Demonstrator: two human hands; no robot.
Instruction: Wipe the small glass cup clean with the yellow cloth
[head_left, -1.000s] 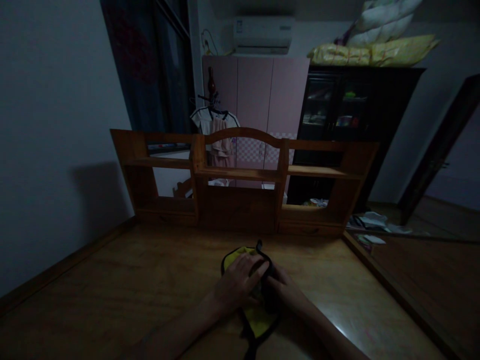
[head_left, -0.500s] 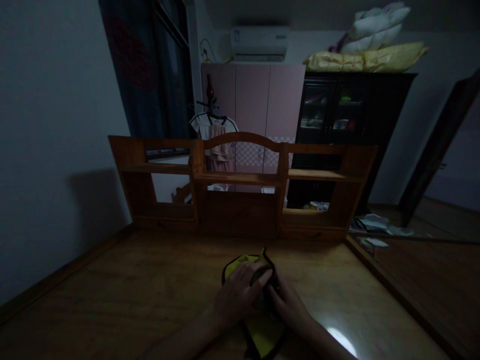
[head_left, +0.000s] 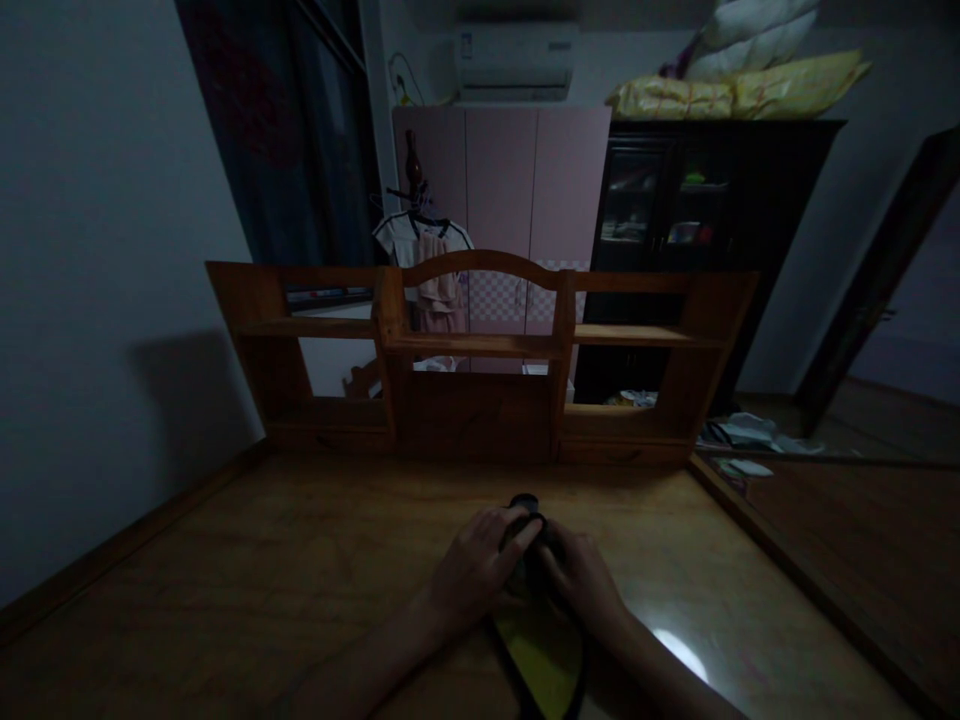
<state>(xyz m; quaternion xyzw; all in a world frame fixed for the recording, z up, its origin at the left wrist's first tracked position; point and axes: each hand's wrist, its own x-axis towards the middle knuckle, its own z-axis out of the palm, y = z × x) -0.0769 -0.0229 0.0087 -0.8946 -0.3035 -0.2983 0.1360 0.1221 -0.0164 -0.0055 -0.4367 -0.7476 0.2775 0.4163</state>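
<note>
My left hand [head_left: 480,555] is closed, its fingers bent over a dark object [head_left: 523,498] whose rounded top shows just beyond the fingertips. On the right side, my right hand [head_left: 581,570] grips the same bundle, with its thumb pointing in toward the left hand. A yellow-green cloth [head_left: 541,645] with black edging hangs below the hands and lies toward me on the tabletop. Whether the dark object is a separate item or a part of the cloth I cannot tell, since the fingers cover most of it and the light is dim.
The wooden tabletop [head_left: 337,540] has a raised edge [head_left: 787,570] on the right and a wall on the left. A wooden shelf unit [head_left: 480,345] stands across the back. Beyond it are a pink wardrobe [head_left: 499,190], a dark cabinet [head_left: 720,190] and hanging clothes [head_left: 431,255].
The yellow-green flap beyond my left hand has gone from sight, and the dark rounded top now shows there. The cloth's near part reaches further toward me. The view has tilted slightly down.
</note>
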